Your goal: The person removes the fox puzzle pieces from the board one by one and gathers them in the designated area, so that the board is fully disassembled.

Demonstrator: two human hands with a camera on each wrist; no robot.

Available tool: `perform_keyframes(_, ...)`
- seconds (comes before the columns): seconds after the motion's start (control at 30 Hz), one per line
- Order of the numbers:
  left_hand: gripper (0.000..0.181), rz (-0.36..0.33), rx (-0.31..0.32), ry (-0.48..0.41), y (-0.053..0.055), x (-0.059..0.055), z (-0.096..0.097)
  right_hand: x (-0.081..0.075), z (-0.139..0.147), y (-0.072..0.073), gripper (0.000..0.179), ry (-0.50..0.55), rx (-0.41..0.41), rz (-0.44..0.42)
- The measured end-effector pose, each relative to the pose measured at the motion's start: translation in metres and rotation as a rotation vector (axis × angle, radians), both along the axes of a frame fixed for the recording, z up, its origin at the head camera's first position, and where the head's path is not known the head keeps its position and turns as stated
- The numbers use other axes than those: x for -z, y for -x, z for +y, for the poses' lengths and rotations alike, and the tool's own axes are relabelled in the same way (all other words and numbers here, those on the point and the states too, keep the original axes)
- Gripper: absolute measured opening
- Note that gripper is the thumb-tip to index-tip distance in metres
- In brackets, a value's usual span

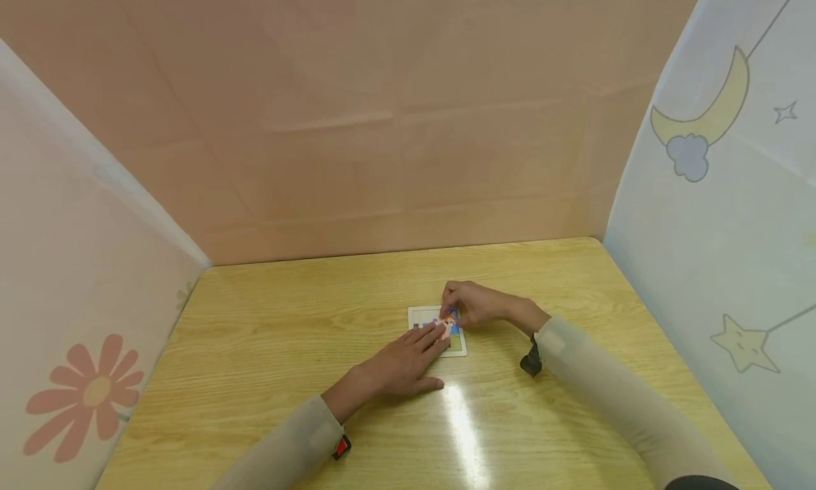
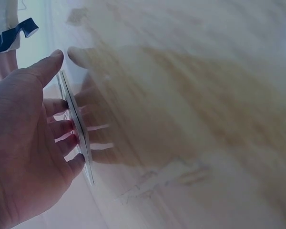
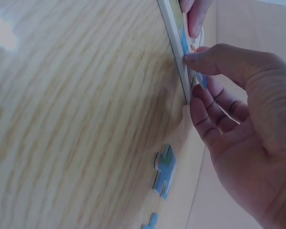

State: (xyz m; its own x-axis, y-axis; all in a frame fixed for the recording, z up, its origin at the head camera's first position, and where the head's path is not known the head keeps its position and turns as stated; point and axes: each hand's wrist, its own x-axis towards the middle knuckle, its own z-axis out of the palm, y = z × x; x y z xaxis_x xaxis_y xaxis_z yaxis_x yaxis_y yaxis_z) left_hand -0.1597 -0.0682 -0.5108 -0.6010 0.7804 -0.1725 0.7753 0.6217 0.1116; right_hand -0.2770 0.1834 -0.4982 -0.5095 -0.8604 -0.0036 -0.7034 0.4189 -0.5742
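The left hand (image 1: 406, 362) rested straight fingers on the board (image 1: 421, 315). The right hand (image 1: 481, 304) pinched a piece (image 3: 202, 82) at its edge.

The head view looks forward and down over the table (image 1: 287, 320); wrist views share the board (image 3: 175, 43), close up.

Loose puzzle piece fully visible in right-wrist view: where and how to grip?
Probably pinch the puzzle piece across its middle, by opposite edges, coming from above: it lies flat on the table, leaving little room underneath, and its notched end looks narrow.
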Motion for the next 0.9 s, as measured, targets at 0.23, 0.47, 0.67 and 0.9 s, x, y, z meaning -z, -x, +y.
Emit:
perform_keyframes(0.23, 0.080, -0.007, -0.002, 0.003, -0.0004, 0.0015, 0.0005, 0.0003, 0.0008, -0.0012, 0.025, 0.010, 0.005, 0.023)
perform_keyframes(0.47, 0.080, -0.012, -0.002, 0.000, -0.0005, 0.0021, 0.0006, 0.0037, 0.0040, -0.0011, 0.023, 0.035, 0.034, 0.020)
perform_keyframes(0.67, 0.080, -0.011, 0.001, -0.007, -0.0003, 0.0026, 0.0004, 0.0058, 0.0065, -0.0024, 0.025, 0.066, 0.068, 0.016)
perform_keyframes(0.9, 0.080, -0.016, 0.002, -0.024, 0.0006, 0.0051, 0.0003, 0.0101, 0.0090, -0.0005, 0.024, 0.107, 0.081, 0.056)
